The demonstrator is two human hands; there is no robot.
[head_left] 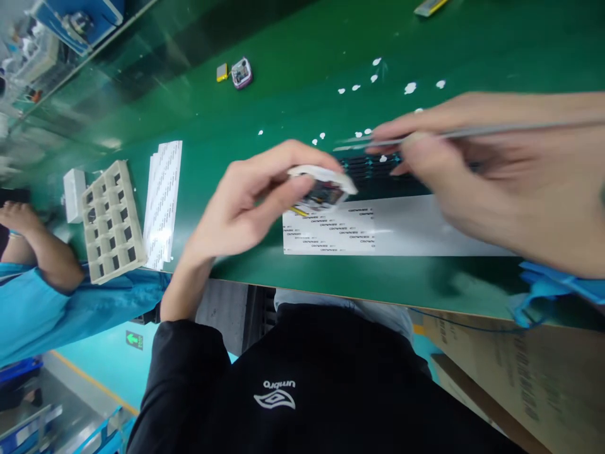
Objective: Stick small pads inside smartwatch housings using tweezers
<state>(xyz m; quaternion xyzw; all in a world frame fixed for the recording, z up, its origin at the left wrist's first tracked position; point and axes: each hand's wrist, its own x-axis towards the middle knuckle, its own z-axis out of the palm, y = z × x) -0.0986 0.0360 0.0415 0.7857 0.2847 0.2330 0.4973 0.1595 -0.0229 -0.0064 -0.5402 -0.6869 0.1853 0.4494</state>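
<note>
Head view: one white-rimmed device (pixel 326 190) was grasped between the thumb and fingers of the left hand (pixel 241 214), above the counter (pixel 198 126), while one pair of tweezers (pixel 496 131) was pinched in the right hand (pixel 515 167), with the tips near the device. It was judged that the exposed internal parts could be scratched by the tips if the device were tilted or the tweezers slipped. One purple-rimmed device (pixel 242 74), two flat yellow-edged pieces (pixel 222 72) and one compartmented tray (pixel 138 227) were counted; the scattered white patches (pixel 410 88) could not be counted reliably.
</note>
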